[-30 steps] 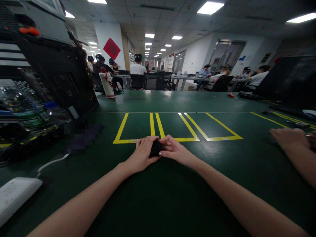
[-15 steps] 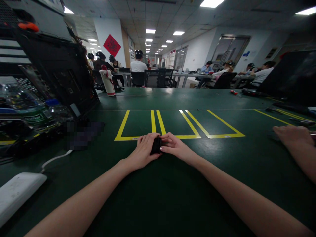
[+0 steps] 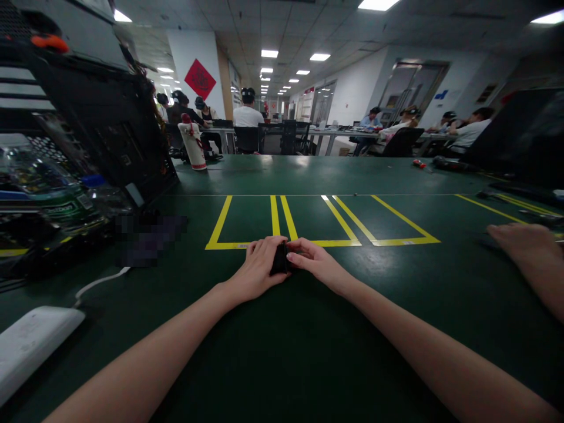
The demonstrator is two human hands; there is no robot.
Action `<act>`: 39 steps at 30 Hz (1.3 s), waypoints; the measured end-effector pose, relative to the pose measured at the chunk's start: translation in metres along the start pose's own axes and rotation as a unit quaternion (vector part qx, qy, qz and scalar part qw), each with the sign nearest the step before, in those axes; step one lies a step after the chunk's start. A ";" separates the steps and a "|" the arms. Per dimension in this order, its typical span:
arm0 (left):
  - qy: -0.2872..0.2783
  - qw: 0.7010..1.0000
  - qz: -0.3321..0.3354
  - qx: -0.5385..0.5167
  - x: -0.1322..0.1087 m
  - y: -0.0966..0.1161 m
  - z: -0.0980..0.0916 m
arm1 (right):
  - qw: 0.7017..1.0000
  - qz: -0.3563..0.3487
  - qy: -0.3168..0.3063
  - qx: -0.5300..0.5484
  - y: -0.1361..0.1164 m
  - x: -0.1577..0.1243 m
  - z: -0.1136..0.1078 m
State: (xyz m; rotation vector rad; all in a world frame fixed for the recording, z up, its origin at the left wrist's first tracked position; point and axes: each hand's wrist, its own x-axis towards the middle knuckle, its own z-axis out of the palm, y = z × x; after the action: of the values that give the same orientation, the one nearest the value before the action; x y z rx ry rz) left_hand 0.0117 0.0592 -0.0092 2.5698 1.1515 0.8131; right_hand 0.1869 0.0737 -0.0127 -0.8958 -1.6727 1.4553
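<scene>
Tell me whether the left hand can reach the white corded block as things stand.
Probably yes: green tabletop shows between the left hand and the white corded block, though the hand is around the black object.

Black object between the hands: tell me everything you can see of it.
The black object is small and dark, with a fairly flat face showing. Its material and full shape cannot be told, as much is covered. The left hand holds it from the left, fingers over the top and thumb along the bottom; the right hand has its fingertips at the right edge. It is at the table, just nearer than the yellow tape; whether it rests there is hidden.
</scene>
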 end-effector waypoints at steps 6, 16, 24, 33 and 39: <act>-0.001 1.000 0.001 -0.003 -0.001 0.000 -0.001 | 0.999 -0.018 -0.024 0.035 -0.003 -0.004 0.000; 0.004 1.000 0.004 -0.001 -0.001 0.001 -0.001 | 1.000 0.004 0.018 -0.008 0.000 0.000 0.002; 0.003 1.000 0.003 -0.003 0.000 0.001 -0.001 | 0.999 -0.013 -0.006 0.034 -0.001 -0.002 0.003; 0.005 1.000 0.003 -0.006 -0.001 0.001 -0.001 | 1.000 -0.004 0.005 0.002 -0.003 -0.001 0.002; 0.008 1.000 0.003 -0.005 -0.001 0.000 0.000 | 0.999 -0.021 -0.035 0.027 -0.001 -0.005 -0.001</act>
State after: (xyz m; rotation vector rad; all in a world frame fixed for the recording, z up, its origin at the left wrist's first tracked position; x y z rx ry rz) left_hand 0.0116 0.0585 -0.0096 2.5654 1.1416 0.8415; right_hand 0.1898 0.0700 -0.0120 -0.7838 -1.6843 1.5124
